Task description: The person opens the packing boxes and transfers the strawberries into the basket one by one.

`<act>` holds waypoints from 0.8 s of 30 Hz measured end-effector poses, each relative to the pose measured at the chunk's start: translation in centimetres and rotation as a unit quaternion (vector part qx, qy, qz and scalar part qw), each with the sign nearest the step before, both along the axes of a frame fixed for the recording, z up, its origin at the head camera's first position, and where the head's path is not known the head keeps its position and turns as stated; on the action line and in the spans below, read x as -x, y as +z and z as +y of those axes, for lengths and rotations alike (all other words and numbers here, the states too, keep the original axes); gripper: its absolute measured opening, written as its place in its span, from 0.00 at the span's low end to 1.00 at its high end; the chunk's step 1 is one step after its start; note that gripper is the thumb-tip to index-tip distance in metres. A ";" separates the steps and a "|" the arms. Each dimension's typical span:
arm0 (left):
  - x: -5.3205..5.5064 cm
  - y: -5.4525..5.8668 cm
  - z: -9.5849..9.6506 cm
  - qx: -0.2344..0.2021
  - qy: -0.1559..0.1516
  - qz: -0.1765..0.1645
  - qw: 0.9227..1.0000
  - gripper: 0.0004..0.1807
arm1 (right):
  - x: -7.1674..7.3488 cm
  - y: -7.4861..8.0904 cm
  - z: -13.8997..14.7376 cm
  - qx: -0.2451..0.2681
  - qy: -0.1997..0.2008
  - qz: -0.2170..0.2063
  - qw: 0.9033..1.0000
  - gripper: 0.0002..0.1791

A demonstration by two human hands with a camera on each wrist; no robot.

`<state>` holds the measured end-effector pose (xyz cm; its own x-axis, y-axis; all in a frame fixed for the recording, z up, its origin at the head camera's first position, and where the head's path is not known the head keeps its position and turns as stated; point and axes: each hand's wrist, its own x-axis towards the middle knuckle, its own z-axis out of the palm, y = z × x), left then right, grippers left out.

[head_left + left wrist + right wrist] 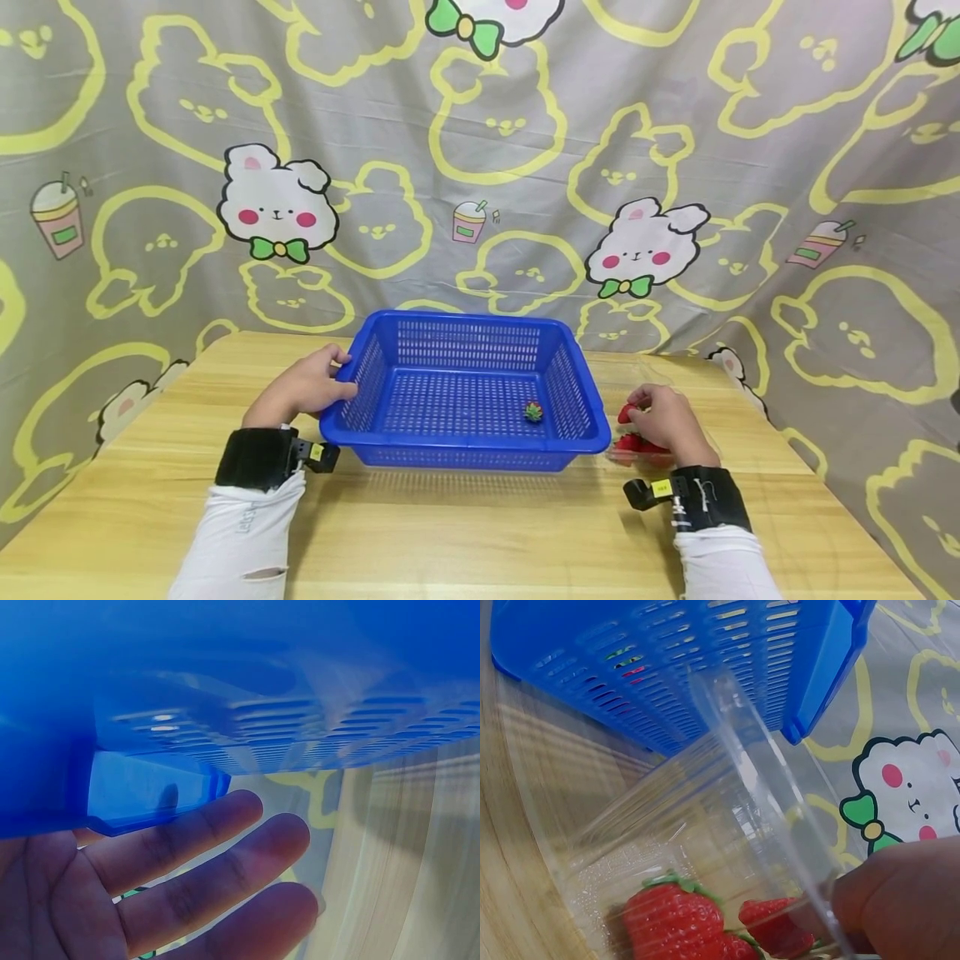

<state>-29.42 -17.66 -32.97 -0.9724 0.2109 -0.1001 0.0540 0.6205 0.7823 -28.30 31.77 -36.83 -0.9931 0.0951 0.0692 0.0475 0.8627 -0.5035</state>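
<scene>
A blue plastic basket (465,446) with slotted walls stands on the table, one strawberry (533,412) inside it. My left hand (309,385) holds the basket's left rim, the thumb over the edge. Seen from the left wrist, several fingers (217,892) stretch out under the rim along the outer wall. To the right of the basket, my right hand (663,417) pinches a red strawberry (776,924) between thumb and fingers. It is inside a clear plastic box (742,765), where more strawberries (673,919) lie at the bottom.
The wooden table (465,533) carries basket and box. Behind it hangs a grey curtain (525,100) with a cartoon print, close to the basket's far side. The clear box stands near the basket's right wall.
</scene>
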 end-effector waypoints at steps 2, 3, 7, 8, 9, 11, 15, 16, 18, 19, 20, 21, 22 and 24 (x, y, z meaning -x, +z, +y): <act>0.0 0.0 0.0 -0.001 0.002 0.001 1.000 0.26 | 0.0 0.1 0.0 0.003 0.000 -0.002 1.000 0.10; 0.1 0.0 -0.1 -0.001 0.001 0.001 1.000 0.26 | 0.0 0.1 0.0 0.004 -0.001 -0.003 1.000 0.10; 0.1 0.0 -0.1 -0.001 0.001 0.001 1.000 0.26 | 0.0 0.2 -0.1 0.004 -0.002 -0.003 1.000 0.10; 0.1 0.0 -0.1 -0.001 0.002 0.001 1.000 0.26 | -0.1 0.3 -0.1 0.004 -0.002 -0.002 1.000 0.10; 0.1 0.0 -0.1 -0.002 0.001 0.000 1.000 0.26 | 0.0 0.3 -0.1 0.003 -0.002 -0.001 1.000 0.10; 0.0 0.0 -0.1 -0.002 0.001 0.001 1.000 0.26 | -0.1 0.3 -0.1 0.003 -0.001 0.001 1.000 0.10; -0.1 0.1 0.0 -0.001 0.001 0.001 1.000 0.26 | -0.2 0.5 -0.2 0.004 0.001 0.000 1.000 0.10; -0.1 0.1 0.0 0.000 0.001 0.001 1.000 0.26 | -0.2 0.6 -0.2 0.004 0.002 0.000 1.000 0.11; -0.1 0.1 0.0 0.000 0.001 0.001 1.000 0.26 | -0.2 0.6 -0.2 0.003 0.003 0.001 1.000 0.10; -0.1 0.1 0.0 0.000 0.002 0.001 1.000 0.26 | -0.2 0.6 -0.2 0.002 0.003 0.003 1.000 0.10; -0.1 0.1 0.0 0.001 0.002 0.001 1.000 0.26 | -0.2 0.6 -0.2 0.001 0.003 0.003 1.000 0.10; -0.1 0.1 0.0 0.001 0.002 0.001 1.000 0.26 | -0.2 0.6 -0.2 -0.001 0.004 0.004 1.000 0.10; -0.1 0.1 0.0 0.001 0.002 0.001 1.000 0.26 | -0.2 0.6 -0.2 -0.002 0.003 0.006 1.000 0.10; -0.1 0.1 0.0 0.002 0.004 0.001 1.000 0.26 | -0.2 0.6 -0.2 -0.004 0.003 0.007 1.000 0.10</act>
